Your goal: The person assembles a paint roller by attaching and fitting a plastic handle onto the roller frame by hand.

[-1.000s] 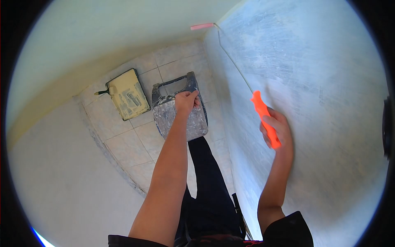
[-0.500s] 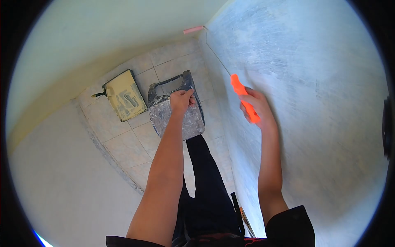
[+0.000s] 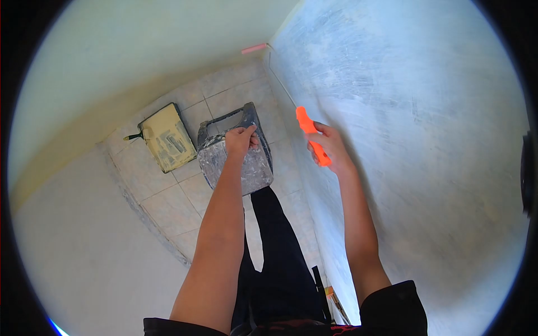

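Note:
My right hand (image 3: pixel 332 147) is wrapped around the orange handle (image 3: pixel 312 134) of a small paint roller. The roller's thin metal rod runs up to its pink sleeve (image 3: pixel 254 49), which is at the corner by the far wall. From this view I cannot tell whether the sleeve touches the wall. My left hand (image 3: pixel 240 141) is closed, thumb and fingers pressed together, above a dark, paint-spattered plastic chair (image 3: pixel 246 175). Anything inside those fingers is hidden. Left of the chair lies a paint tray (image 3: pixel 162 126) coated in cream paint, with a brush (image 3: pixel 133 136) across its edge.
On the right stands a wall (image 3: pixel 437 140) with streaky pale blue-white paint. A far wall (image 3: pixel 140 56) and a low left wall (image 3: pixel 78 224) border the tiled floor (image 3: pixel 168 207). Some boxes or tools (image 3: pixel 336 305) lean by the right wall near my legs.
My right hand and the roller have shifted left in view, the sleeve now slightly lower. My left hand stays over the chair, still closed. The whole view has moved a little.

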Motion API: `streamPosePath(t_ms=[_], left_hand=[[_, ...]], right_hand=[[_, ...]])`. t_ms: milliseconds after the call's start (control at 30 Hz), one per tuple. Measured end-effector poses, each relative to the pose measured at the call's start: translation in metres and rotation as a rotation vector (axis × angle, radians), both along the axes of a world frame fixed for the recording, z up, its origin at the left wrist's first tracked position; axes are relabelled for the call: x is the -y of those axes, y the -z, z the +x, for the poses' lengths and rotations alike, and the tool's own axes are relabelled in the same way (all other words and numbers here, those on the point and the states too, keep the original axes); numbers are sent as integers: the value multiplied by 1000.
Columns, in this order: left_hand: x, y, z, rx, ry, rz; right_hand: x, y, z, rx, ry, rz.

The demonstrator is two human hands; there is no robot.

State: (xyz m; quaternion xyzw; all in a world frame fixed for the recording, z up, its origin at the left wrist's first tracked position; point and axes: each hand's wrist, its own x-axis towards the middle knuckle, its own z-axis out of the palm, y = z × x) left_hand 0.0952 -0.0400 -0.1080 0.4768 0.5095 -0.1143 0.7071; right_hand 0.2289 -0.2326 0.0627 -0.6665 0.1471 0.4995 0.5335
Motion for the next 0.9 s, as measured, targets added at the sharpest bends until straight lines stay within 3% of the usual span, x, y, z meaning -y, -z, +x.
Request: streamPosePath(t_ms=[133,267,433,533,733,833,900], left_hand=[[1,-1,0,25,-12,-21],[1,1,-4,66,-32,-58],[2,4,-3,49,-39,-46],[0,-1,-3,38,-29,-36],[0,0,0,26,-13,-10],[0,7,-5,30,-11,-30],[0,7,-2,43,-19,-41]], right_hand=[[30,-84,-23,-13,36,-24],[27,-90,-23,11,-15,-133],[-7,30,1,-27,2,15],[-13,49,0,2,-26,35],[24,-96,-34,32,14,-48],[31,-115,-32,-32,10,-9],[21,-70,-26,-6,7,-48]])
